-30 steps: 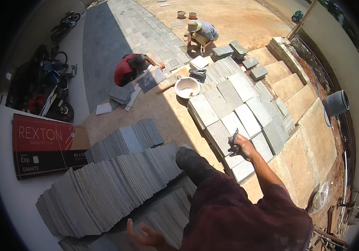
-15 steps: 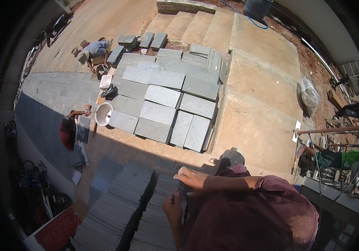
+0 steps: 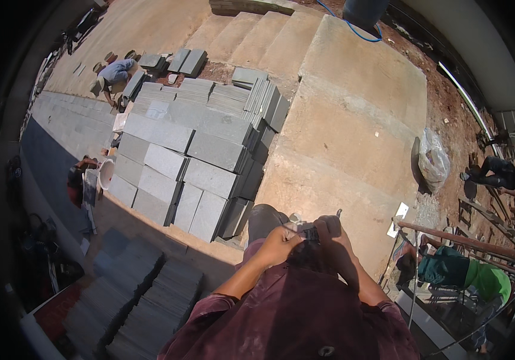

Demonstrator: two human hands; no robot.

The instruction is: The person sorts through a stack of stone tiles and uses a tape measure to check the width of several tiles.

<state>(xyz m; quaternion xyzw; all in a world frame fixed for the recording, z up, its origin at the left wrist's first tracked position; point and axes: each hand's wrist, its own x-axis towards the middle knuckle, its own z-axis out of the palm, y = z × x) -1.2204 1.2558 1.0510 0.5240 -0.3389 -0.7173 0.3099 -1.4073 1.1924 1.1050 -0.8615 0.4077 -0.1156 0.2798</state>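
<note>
A dark thing (image 3: 310,234) is pinched by L hand (image 3: 280,245); R hand (image 3: 333,241) is seen v. close, grip can't be told.

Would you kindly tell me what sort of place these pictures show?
Most likely an outdoor building site with paving under way: grey slabs lie in stacks, a person in a blue top bends low near the paved ground, and a rusty scaffold-like pole slants across the right side.
</note>
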